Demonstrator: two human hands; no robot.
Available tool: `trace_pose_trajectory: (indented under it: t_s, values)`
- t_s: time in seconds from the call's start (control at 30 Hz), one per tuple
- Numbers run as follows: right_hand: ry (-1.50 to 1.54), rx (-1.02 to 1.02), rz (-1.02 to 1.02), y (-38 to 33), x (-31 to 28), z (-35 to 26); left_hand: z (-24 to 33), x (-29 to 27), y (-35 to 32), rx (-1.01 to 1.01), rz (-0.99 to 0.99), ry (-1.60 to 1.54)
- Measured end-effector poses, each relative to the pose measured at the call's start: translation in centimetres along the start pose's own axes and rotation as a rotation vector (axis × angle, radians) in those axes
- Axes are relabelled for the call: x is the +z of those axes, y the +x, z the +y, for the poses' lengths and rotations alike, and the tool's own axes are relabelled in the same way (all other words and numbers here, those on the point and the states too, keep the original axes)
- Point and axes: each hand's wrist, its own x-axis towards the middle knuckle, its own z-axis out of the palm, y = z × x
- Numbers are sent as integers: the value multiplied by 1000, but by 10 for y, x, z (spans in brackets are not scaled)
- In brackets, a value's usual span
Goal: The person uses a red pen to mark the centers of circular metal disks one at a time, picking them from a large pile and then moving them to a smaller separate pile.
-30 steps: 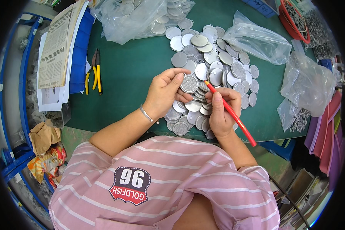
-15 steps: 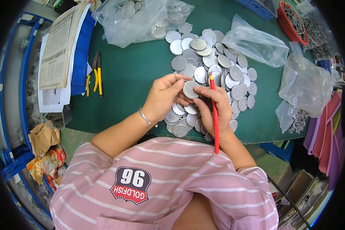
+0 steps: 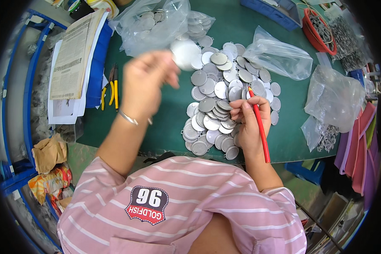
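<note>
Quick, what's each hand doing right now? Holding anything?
Left hand: blurred, a pale disc right by it; gripped or let go, cannot be told.
Right hand: closed, holding a red pencil.

A round, pale silver disc (image 3: 185,55) (blurred, so its surface detail cannot be read) sits at the fingertips of the left hand (image 3: 147,80), its broad face showing, beside the upper left of the heap. The slim red pencil (image 3: 259,125) slants through the right hand (image 3: 250,122), its yellowish tip pointing away from the person. Loose silver-grey discs (image 3: 207,104) overlap in the heap, mostly flat, some plain and some rimmed, several with small edge loops.
</note>
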Motion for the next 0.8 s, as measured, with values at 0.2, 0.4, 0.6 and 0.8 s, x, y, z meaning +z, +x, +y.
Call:
trace_pose_trajectory:
  t_s: [0.2,0.4,0.6,0.8]
  values:
    - [14,-18,-19,-4,1,-2,20,-39,59,324,192,765]
    - [-7,-1,-47,-5,6,-4,-56,2,15,438,-395,1073]
    - [-24,-27,-45,-7,4,-4,-76,4,21,563,-327,1014]
    - [-186,-98,-44,-7,10,-3,-72,1,10,-171,-198,285]
